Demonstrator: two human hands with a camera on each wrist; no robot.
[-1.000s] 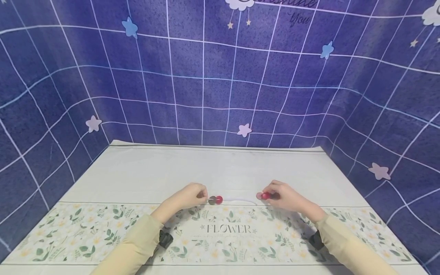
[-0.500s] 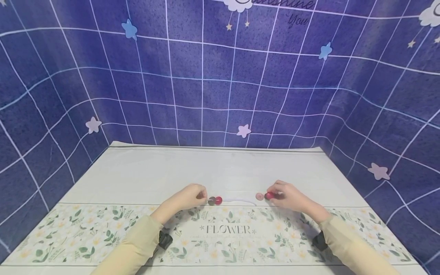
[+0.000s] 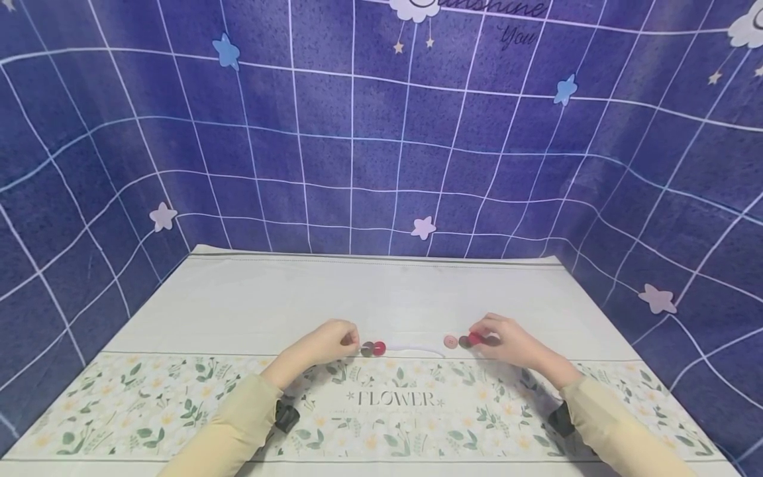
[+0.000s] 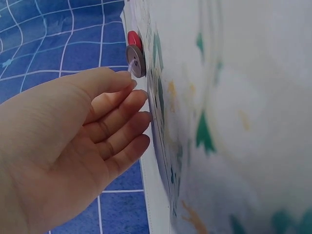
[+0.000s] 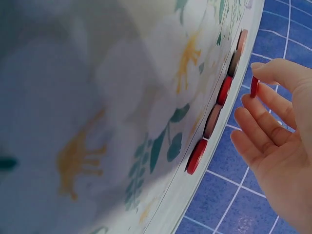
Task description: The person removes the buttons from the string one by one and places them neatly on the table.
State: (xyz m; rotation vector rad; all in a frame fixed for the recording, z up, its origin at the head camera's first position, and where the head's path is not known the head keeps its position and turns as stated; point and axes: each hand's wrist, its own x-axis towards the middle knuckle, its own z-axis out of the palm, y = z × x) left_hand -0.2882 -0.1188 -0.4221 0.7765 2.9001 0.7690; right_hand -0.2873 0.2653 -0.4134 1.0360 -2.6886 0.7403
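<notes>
My left hand (image 3: 330, 340) pinches the end of a thin pale string (image 3: 417, 348) between thumb and forefinger. The string passes through a brown button (image 4: 136, 61) and a red button (image 3: 379, 348), which sit against each other just right of the fingertips. From there its loose length runs right across the white tabletop. My right hand (image 5: 282, 112) holds a second red button (image 5: 254, 87) between thumb and fingertip, off the table. Beneath it lie several buttons in a row: pink (image 3: 450, 342), brown (image 3: 464, 342), red (image 5: 224, 91), brownish pink (image 5: 212, 121) and red (image 5: 196, 156).
A white tablecloth (image 3: 286, 291) covers the table, with a floral band (image 3: 197, 411) printed "FLOWER" along the near side. Blue gridded cloth (image 3: 381, 165) hangs behind and at both sides. Each wrist wears a black device (image 3: 287, 417).
My right hand has moved slightly right with the red button, uncovering the pink and brown buttons on the table. The left hand, the string and its two threaded buttons stay in place.
</notes>
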